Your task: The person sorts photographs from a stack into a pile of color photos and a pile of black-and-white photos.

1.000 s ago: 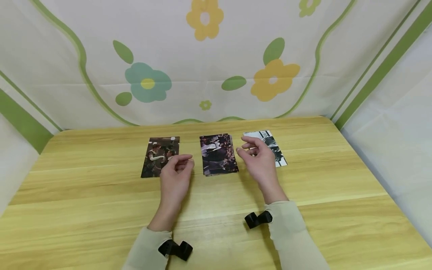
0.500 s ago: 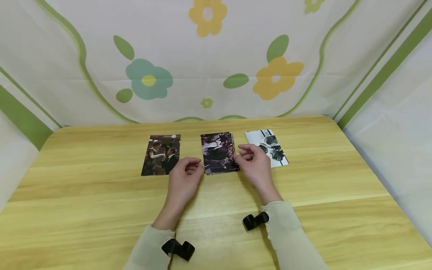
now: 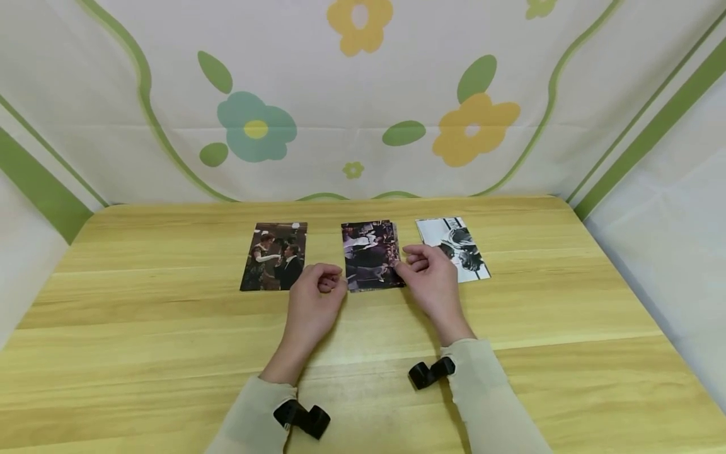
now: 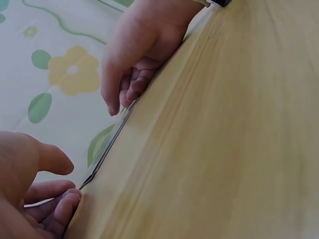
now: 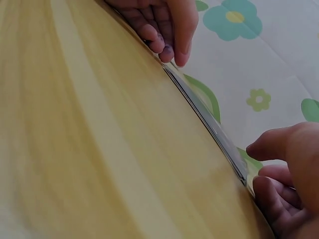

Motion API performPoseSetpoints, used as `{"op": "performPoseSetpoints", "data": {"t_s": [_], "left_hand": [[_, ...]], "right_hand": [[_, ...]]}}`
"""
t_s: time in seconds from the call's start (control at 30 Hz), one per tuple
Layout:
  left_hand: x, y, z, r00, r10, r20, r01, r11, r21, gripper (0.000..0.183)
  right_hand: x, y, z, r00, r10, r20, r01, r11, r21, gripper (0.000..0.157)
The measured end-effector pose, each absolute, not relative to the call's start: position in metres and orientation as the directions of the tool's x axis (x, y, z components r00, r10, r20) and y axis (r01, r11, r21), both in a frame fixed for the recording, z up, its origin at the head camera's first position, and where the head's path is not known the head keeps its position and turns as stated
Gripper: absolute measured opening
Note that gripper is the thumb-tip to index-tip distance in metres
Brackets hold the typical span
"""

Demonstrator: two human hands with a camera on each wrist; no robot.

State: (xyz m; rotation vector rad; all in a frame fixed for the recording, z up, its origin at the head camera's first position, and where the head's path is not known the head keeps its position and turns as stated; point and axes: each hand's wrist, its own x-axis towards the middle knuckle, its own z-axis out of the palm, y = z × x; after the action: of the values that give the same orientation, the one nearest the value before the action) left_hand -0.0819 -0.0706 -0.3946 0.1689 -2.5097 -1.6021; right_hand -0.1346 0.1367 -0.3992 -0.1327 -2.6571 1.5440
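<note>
A small stack of photo cards, the top one a dark purplish crowd scene, lies in the middle of the wooden table, its edges slightly uneven. My left hand is at the stack's lower left corner, fingertips by the edge. At its right edge is my right hand, with the thumb near the top card. Both wrist views show thumb and fingers apart, with fingertips at the ends of the thin stack. Whether they press on it is hard to see.
Left of the stack lies a brown-toned photo card of two people. A black-and-white photo card lies to the right, partly behind my right hand. A white flowered cloth hangs behind the wooden table.
Both hands have moved in toward the middle stack, the left going right and the right slightly lower, to the stack's edges. The cards stay in place while the head view shifts slightly.
</note>
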Motion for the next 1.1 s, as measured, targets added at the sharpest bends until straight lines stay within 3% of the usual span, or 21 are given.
{"op": "performPoseSetpoints", "data": {"t_s": [0.47,1.1], "left_hand": [[-0.083,-0.055,-0.397,-0.974,-0.203,0.104,-0.036,0.583,0.811,0.045],[-0.082,-0.055,-0.398,-0.974,-0.185,0.131,-0.009,0.607,0.794,0.043]], "right_hand": [[-0.131,0.128,-0.398,-0.996,0.035,0.078,-0.037,0.651,-0.758,0.052],[-0.130,0.124,-0.398,-0.996,0.034,0.083,-0.038,0.672,-0.739,0.057]]}}
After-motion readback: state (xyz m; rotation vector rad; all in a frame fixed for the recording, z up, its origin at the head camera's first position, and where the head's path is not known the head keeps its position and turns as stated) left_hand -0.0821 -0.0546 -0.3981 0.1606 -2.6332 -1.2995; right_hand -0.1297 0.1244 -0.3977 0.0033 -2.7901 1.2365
